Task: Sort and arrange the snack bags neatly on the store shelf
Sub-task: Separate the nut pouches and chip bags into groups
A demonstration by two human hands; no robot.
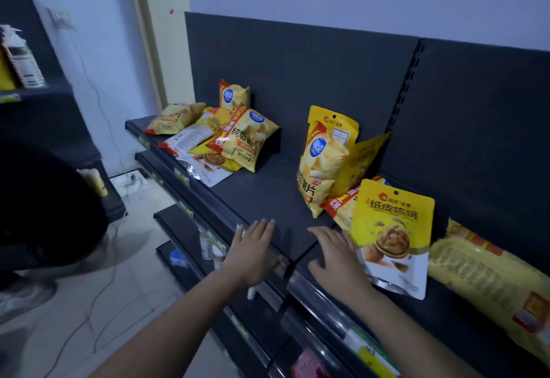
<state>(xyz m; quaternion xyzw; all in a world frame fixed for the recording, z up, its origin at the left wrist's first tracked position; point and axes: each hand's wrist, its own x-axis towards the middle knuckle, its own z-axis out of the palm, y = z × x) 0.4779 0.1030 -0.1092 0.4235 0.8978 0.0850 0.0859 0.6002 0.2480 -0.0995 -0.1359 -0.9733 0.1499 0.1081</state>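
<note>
Our left hand (253, 254) and right hand (337, 260) hover flat over the front edge of the shelf (268, 196), fingers straight and spread, holding nothing. The snack bags sit in two loose groups. A jumbled chip bag pile (238, 136) lies far left, and a walnut pouch (393, 228) leans just beside our right hand, in front of an upright chip bag (320, 166). The pouch stands close to the edge, so we judge that a careless nudge could tip it to the floor. Pulling it away might also topple the bags leaning behind it.

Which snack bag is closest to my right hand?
The walnut bag, yellow with a walnut picture, standing at the front edge of the shelf, right beside your right hand. The chip bags sit farther back.
</note>
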